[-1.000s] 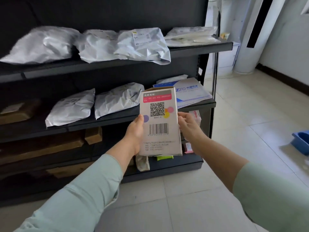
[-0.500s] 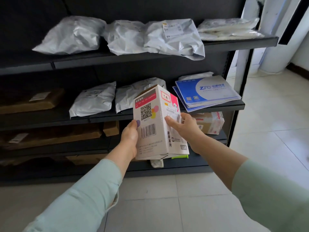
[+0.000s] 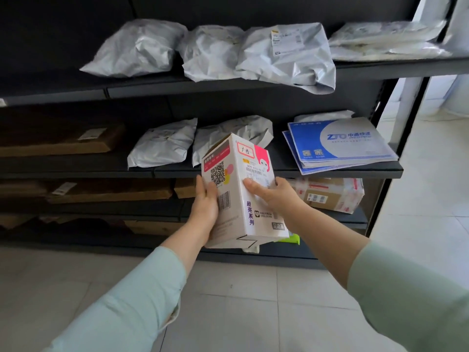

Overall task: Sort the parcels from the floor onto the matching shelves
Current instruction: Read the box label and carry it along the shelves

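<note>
I hold a white and pink carton [image 3: 237,189] upright in front of the dark shelving unit [image 3: 253,171]. It carries a QR code, a barcode and a small red-framed label near its top. My left hand [image 3: 205,207] grips its left side and my right hand [image 3: 269,193] grips its right face, thumb across the printed label. The carton hangs in the air level with the second and third shelves, touching none of them.
Grey poly mailers [image 3: 284,52] fill the top shelf; two more mailers [image 3: 162,144] and blue ZTO envelopes [image 3: 340,143] lie on the second. Flat brown cartons [image 3: 63,141] sit at the left, a taped cardboard box [image 3: 330,194] on the third shelf right. Tiled floor [image 3: 228,301] lies below.
The carton has turned so its right face with the red-framed label shows, and my right thumb now lies across that face. My view has swung left toward the shelves.
</note>
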